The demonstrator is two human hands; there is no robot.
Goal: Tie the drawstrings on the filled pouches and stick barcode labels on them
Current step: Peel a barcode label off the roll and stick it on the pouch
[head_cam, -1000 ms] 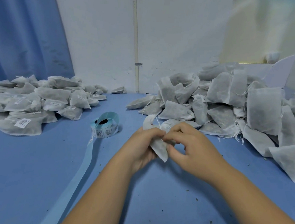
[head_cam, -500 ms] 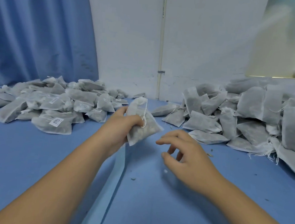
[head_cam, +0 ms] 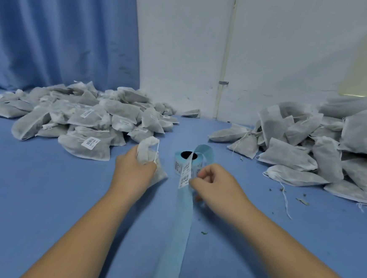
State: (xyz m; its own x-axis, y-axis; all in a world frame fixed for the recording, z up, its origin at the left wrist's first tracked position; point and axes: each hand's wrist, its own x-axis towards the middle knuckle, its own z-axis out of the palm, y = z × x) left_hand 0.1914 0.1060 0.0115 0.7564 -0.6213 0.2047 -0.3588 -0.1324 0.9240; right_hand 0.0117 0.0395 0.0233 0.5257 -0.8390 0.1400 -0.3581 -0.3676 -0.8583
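1. The left hand (head_cam: 133, 172) grips the pouch (head_cam: 149, 156) just left of the frame centre. The pouch looks soft and light, so it is best held around the body.
2. The right hand (head_cam: 216, 185) pinches a barcode label (head_cam: 185, 179) below the roll (head_cam: 187, 163). The label seems thin and sticky, so take it by the edge.
3. The drawstring knot and the label print are too blurred to judge.

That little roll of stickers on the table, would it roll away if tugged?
The label roll seems to stand on its flat end, hole up, so it probably won't roll. It looks hollow, likely light: a tug by the right hand pinching a label might drag or tip it. Its blue backing strip trails limply, so floppy.
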